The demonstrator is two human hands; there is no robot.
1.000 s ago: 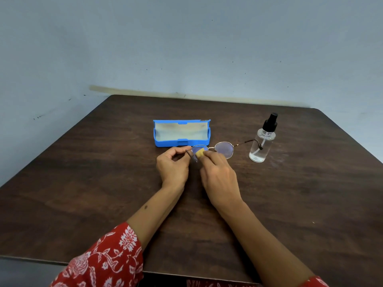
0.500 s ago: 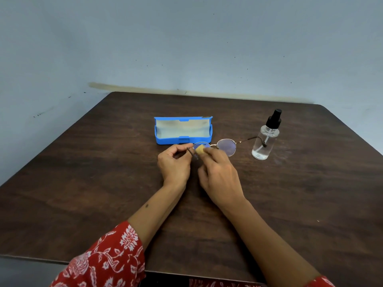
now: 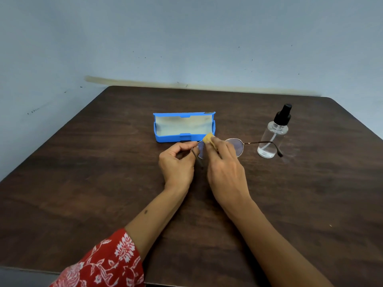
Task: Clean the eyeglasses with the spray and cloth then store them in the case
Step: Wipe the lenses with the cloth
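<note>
On the surface [image 3: 83, 183]: one open blue case [image 3: 184, 126], one spray bottle [image 3: 273, 137] at right, one pair of eyeglasses [image 3: 238, 146] between them. Left hand [image 3: 177, 162] fingers pinch the frame's left end; right hand [image 3: 226, 168] fingers pinch one yellow cloth [image 3: 207, 138] against the left lens.

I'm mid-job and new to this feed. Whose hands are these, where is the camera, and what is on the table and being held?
There is no machine here: a person works bare-handed, filmed by a camera on their head looking down. The left hand pinches the eyeglasses by one end of the frame. The right hand presses a small yellow cloth on the left lens. On the dark wooden table sit an open blue case and, to the right, a clear spray bottle, standing upright.
</note>
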